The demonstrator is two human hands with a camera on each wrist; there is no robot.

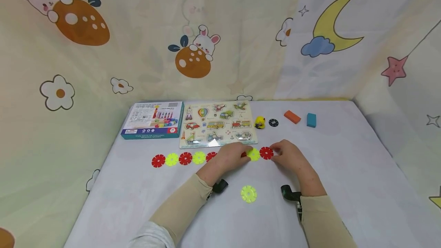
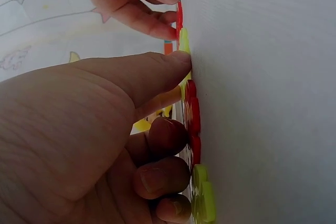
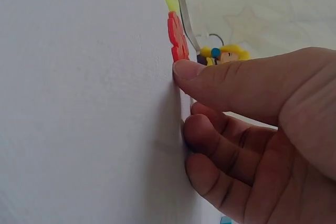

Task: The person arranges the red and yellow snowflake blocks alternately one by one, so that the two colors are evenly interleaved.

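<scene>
A line of notched flat discs, red and yellow-green by turns, runs across the white tabletop, starting with a red disc point(image 1: 158, 160) at the left. My left hand point(image 1: 232, 156) covers part of this line. Its thumb and forefinger pinch a yellow-green notched disc point(image 1: 254, 154), while the other fingers curl over a red disc point(image 2: 194, 124) beside it. At the right end, my right hand point(image 1: 287, 155) holds a red notched disc point(image 1: 266, 153) by its edge, close against the yellow-green one. A single yellow-green disc point(image 1: 249, 194) lies apart, nearer the front, between my forearms.
Behind the line lie a boxed set point(image 1: 151, 119) and a picture puzzle board point(image 1: 217, 121) with vehicles. Right of the board are a small yellow toy figure point(image 1: 260, 122), a black round chip point(image 1: 273, 123), an orange block point(image 1: 292, 117) and a teal block point(image 1: 311, 120). Printed curtains surround the table.
</scene>
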